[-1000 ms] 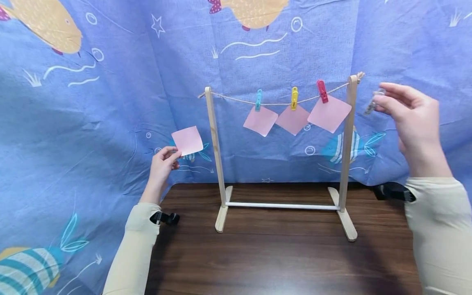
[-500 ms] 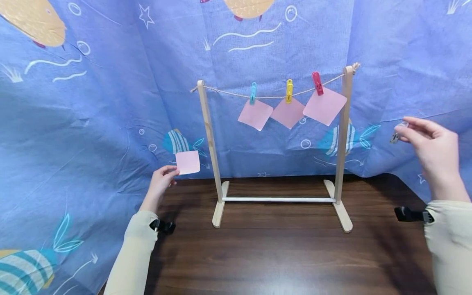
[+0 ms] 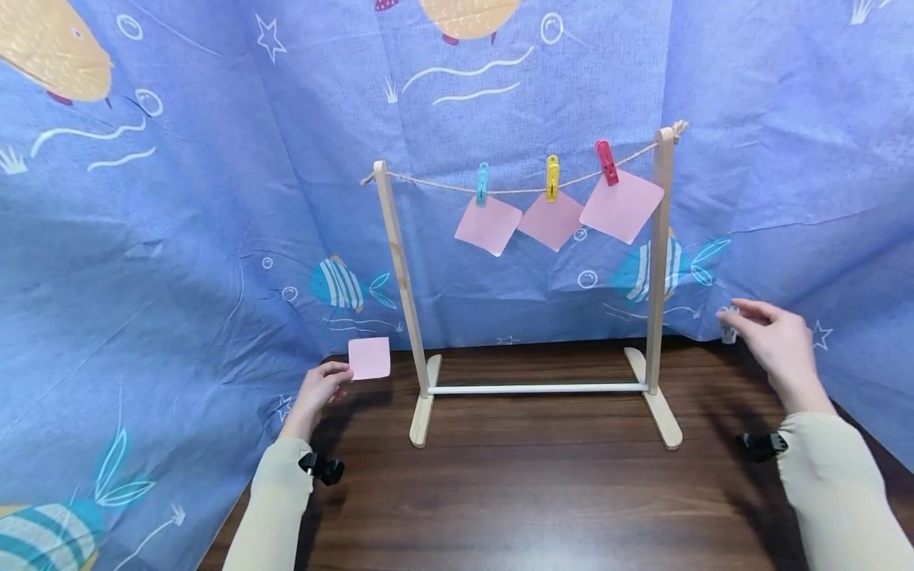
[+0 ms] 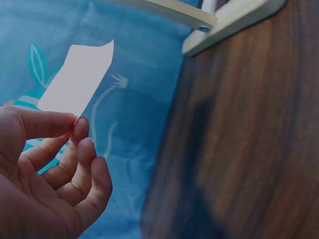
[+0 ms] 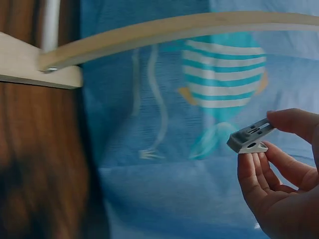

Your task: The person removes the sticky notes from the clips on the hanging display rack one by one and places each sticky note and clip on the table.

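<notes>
By one corner, my left hand (image 3: 318, 394) pinches a square pink paper note (image 3: 369, 358), left of the wooden stand (image 3: 404, 285). In the left wrist view the note (image 4: 77, 77) looks pale and slightly bent. To the right of the stand, my right hand (image 3: 781, 349) holds a grey clothespin (image 3: 728, 327) between thumb and fingers; the right wrist view shows the clothespin (image 5: 250, 137) from its side. On the stand's string (image 3: 443, 185) hang three pink notes, under a blue clothespin (image 3: 482, 185), a yellow clothespin (image 3: 552, 178) and a red clothespin (image 3: 606, 162).
The stand rests on a dark brown wooden table (image 3: 521, 484), its feet joined by a white crossbar (image 3: 535, 389). A blue cloth (image 3: 514, 301) with printed fish hangs behind the table and along its left side.
Both hands have come down, the left with its note and the right with its clothespin. The right hand swung outward, then back toward the stand. The hanging notes stayed on the string.
</notes>
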A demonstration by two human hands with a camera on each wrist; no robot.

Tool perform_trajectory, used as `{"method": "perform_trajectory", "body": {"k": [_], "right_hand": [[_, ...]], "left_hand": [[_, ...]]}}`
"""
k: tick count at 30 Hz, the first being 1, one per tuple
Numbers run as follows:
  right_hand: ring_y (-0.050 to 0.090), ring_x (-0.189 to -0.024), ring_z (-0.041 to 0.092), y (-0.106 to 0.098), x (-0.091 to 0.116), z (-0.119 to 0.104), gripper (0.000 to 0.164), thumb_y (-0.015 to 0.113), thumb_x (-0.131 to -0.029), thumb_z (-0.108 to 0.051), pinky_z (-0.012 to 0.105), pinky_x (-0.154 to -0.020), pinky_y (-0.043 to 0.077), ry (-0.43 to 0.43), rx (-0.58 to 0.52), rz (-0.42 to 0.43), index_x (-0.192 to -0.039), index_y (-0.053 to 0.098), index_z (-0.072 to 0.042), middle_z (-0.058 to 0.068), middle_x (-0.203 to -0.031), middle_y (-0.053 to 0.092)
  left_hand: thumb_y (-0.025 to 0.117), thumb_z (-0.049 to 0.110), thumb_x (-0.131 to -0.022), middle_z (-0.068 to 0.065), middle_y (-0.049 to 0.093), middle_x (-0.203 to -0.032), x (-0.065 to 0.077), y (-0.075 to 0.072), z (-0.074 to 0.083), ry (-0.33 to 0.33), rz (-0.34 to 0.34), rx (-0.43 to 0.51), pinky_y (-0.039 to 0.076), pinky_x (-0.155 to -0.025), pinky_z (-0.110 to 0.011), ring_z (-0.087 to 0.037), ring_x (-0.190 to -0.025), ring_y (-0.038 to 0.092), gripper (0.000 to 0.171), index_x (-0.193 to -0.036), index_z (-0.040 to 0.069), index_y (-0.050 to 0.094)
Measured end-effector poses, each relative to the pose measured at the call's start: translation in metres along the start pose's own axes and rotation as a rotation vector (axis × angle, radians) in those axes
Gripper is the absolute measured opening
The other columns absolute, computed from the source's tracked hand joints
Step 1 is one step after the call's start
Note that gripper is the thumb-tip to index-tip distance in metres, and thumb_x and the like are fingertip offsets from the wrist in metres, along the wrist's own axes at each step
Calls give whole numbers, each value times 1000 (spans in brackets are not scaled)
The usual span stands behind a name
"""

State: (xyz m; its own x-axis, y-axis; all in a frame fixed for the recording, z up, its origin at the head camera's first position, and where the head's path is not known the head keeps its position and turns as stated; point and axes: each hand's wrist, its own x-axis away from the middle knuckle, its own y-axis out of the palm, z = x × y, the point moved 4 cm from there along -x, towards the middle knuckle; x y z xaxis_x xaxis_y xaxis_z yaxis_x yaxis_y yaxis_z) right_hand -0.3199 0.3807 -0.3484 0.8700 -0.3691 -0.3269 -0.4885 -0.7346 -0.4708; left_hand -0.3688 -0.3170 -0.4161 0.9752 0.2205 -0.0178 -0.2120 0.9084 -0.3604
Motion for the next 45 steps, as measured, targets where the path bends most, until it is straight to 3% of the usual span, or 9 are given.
{"method": "perform_trajectory", "body": {"k": [3, 6, 10, 15, 18, 23, 32, 39, 45], "right_hand": [[52, -90, -3, 14, -2, 14, 65, 67, -94, -46, 16, -70, 37, 5, 86, -42, -138, 58, 1, -38, -82, 52], [59, -104, 26, 26, -7, 24, 60, 64, -97, -41, 30, -79, 42, -11, 159, -75, -137, 58, 3, -3, -99, 72], [54, -115, 48, 40, -11, 35, 55, 61, -99, -32, 47, -85, 44, -19, 203, -115, -136, 55, 8, 32, -126, 60], [51, -116, 54, 51, -11, 51, 54, 62, -96, -27, 58, -91, 45, 3, 216, -154, -133, 55, 12, 37, -129, 55], [52, -111, 52, 56, -10, 61, 53, 64, -95, -25, 52, -83, 49, 19, 226, -193, -131, 56, 14, 38, -129, 54], [60, -96, 41, 64, -7, 81, 52, 66, -91, -18, 32, -66, 50, 62, 221, -293, -127, 56, 18, 37, -118, 61], [58, -72, 6, 74, -13, 102, 61, 73, -85, -16, 28, -64, 57, 225, 124, -369, -127, 52, 23, 35, -114, 62], [55, -68, 0, 82, -15, 112, 62, 71, -84, -14, 22, -61, 56, 242, 63, -387, -128, 49, 25, 13, -92, 70], [57, -66, 1, 85, -17, 113, 65, 73, -85, -18, 22, -60, 55, 255, 76, -366, -130, 49, 23, 33, -113, 62]], "left_hand": [[64, 8, -95, -2, 67, -82, 1, 3, -12, -35, -18, 20, 50, -55, -22, -13, -56, 55, 31, -119, -11, 59], [64, 7, -95, -3, 67, -82, -1, 6, -21, -32, -38, 3, 52, -57, -25, -14, -58, 56, 32, -119, -13, 59], [63, 7, -95, -14, 70, -87, -6, 10, -29, -33, -58, -55, 54, -61, -30, -17, -61, 57, 30, -117, -12, 59], [61, 3, -91, -19, 68, -87, -14, 18, -34, -43, -77, -119, 51, -55, -26, -15, -58, 55, 27, -112, -13, 61], [61, 3, -90, -17, 69, -85, -18, 22, -37, -49, -91, -158, 48, -52, -24, -14, -56, 55, 26, -110, -13, 62], [62, 2, -89, -14, 70, -81, -17, 26, -41, -80, -108, -237, 48, -54, -26, -16, -58, 57, 20, -103, -12, 66], [61, 2, -88, -12, 69, -78, -15, 26, -48, -109, -140, -345, 52, -58, -31, -19, -62, 60, 15, -94, -10, 68], [61, 3, -90, -12, 68, -77, -19, 24, -45, -115, -157, -350, 51, -59, -32, -19, -63, 59, 15, -94, -10, 67], [63, 3, -89, -12, 67, -77, -23, 25, -44, -107, -152, -352, 49, -59, -30, -20, -65, 61, 13, -93, -9, 68]]}}
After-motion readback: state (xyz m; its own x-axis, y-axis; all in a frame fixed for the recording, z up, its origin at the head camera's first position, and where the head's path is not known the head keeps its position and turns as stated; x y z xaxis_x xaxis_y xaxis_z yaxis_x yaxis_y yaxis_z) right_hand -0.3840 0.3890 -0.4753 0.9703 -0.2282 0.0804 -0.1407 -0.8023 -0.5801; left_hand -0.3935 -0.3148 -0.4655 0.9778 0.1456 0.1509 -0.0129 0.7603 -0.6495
